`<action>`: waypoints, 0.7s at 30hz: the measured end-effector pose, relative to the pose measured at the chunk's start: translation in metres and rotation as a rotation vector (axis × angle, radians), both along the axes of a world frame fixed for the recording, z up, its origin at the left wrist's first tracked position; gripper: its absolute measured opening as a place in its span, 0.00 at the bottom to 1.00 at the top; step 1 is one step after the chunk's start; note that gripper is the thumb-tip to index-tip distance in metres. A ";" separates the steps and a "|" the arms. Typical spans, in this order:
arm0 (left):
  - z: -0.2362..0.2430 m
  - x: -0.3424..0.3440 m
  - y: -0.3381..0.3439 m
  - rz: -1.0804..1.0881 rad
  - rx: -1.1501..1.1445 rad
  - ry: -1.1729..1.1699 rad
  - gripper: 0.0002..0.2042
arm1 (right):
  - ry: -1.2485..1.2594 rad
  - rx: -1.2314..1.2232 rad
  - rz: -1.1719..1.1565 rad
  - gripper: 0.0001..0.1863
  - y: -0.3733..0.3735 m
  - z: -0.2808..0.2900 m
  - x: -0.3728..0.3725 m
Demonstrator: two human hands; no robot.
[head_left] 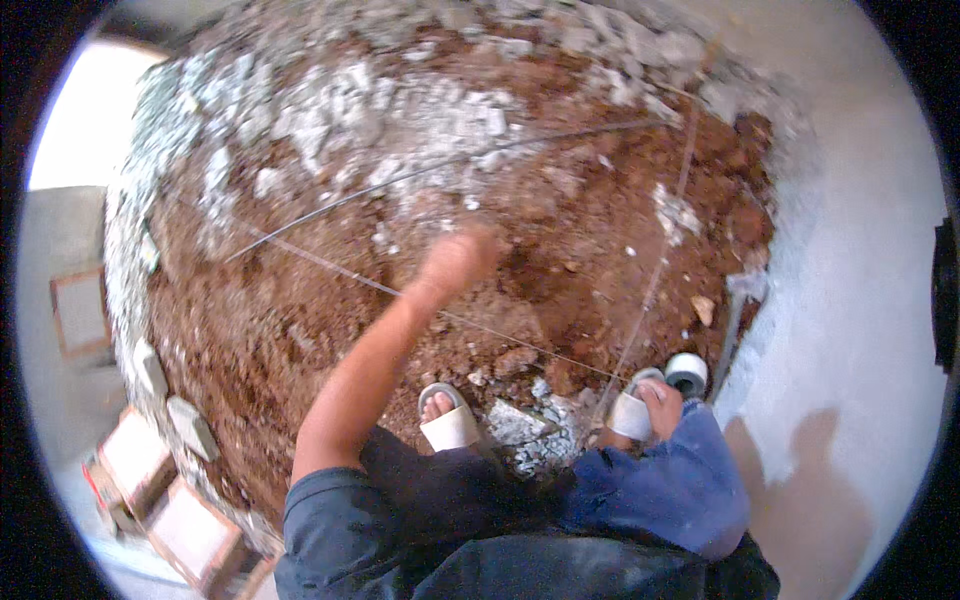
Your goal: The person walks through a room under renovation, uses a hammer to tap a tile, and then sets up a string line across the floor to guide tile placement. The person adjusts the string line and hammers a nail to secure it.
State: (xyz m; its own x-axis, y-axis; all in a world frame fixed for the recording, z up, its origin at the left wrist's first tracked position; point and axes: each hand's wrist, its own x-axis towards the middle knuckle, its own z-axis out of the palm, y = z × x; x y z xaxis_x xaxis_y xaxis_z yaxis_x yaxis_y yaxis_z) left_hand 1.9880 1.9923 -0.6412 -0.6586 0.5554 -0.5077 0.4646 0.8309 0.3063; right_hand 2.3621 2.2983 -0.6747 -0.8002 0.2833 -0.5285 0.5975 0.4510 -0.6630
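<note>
My left hand [465, 255] hangs over the reddish-brown soil [330, 330], smeared by motion. Its fingers look curled, but whether they hold anything is unclear. A thin pale string [500, 335] runs slantwise under my left forearm. By my right slipper [630, 415] is a patch of skin that looks like my right hand [664, 408]; its fingers cannot be told clearly from the toes. Just beside it stands a round white roll-like thing [687, 372] with a dark centre. A second pale string [655, 280] stretches from near that slipper toward the far right.
A long thin rod [420, 172] lies across the soil. Pale rubble [350, 110] covers the far side. Grey chips [540, 430] lie between my feet, the left in a slipper [450, 425]. A wall [850, 300] rises at right; boxes [195, 530] stand lower left.
</note>
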 end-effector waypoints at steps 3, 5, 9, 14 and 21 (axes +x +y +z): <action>-0.024 -0.042 -0.016 0.075 0.204 0.355 0.20 | -0.077 -0.021 0.011 0.14 -0.002 0.008 -0.003; -0.043 -0.057 -0.019 0.082 0.141 0.473 0.24 | -0.072 -0.002 0.006 0.15 -0.005 0.014 -0.010; -0.069 -0.089 -0.014 0.059 -0.022 0.518 0.27 | -0.057 0.118 -0.051 0.14 -0.007 0.041 -0.030; -0.070 -0.123 -0.019 0.002 0.053 0.451 0.17 | -0.133 0.216 0.028 0.14 -0.011 0.075 -0.053; -0.032 -0.144 -0.023 -0.015 0.443 0.705 0.11 | 0.079 0.261 -0.133 0.15 -0.027 0.052 -0.039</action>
